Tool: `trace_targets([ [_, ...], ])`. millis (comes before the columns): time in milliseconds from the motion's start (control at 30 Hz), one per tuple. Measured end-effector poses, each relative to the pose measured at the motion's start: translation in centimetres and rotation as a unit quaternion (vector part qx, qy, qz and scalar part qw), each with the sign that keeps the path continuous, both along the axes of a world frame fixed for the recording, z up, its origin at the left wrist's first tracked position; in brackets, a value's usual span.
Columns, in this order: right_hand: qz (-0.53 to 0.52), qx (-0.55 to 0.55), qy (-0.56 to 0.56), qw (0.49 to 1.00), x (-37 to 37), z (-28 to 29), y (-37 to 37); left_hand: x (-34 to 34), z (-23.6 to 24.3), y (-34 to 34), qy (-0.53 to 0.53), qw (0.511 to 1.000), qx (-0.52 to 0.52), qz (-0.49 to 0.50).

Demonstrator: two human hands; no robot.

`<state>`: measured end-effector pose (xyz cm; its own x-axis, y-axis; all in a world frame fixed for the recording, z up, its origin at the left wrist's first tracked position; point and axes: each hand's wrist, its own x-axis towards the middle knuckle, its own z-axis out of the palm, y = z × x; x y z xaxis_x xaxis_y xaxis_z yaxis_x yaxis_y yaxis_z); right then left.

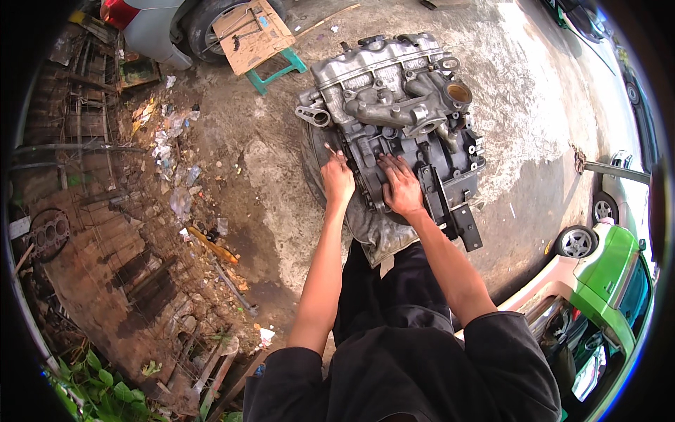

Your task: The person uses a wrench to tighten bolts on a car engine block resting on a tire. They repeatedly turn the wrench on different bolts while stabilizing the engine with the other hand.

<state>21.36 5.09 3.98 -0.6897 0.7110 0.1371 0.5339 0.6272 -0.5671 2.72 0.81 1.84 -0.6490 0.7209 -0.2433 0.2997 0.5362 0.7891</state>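
A grey engine (394,84) with a cast metal manifold lies in front of me on a padded, dirty covering (376,232). At its near left side, my left hand (339,179) is closed on a slim metal tool (330,149), probably a wrench; the tool's far end is hard to make out. My right hand (399,186) rests on the dark lower casing just to the right, fingers apart and bent slightly over it. A black metal bracket (465,227) sticks out at the engine's near right.
Behind, a wooden board with tools (246,39) sits on a green stool (278,70). Debris (176,141) and broken planks (112,267) cover the left ground. At right stand a green-and-white car (605,274) and a metal post (615,170). A car wheel (204,24) is at the back left.
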Motion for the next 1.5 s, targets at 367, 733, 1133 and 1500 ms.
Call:
trace_targets([
  [367,0.000,-0.001,-0.006,1.000,0.0,0.1,0.0,-1.8,-1.3,2.2,0.054,0.995,0.024,-0.075],
  [733,-0.003,0.003,-0.017,1.000,0.0,-0.2,0.0,-1.5,-2.6,1.9,0.008,0.999,-0.018,-0.036],
  [1133,-0.002,0.000,-0.012,1.000,0.0,-0.3,0.0,0.9,0.2,-0.9,0.022,0.997,0.038,-0.061],
  [1500,-0.005,-0.001,-0.014,1.000,0.0,-0.2,-0.1,1.6,0.4,-1.1,0.045,0.995,0.060,-0.060],
])
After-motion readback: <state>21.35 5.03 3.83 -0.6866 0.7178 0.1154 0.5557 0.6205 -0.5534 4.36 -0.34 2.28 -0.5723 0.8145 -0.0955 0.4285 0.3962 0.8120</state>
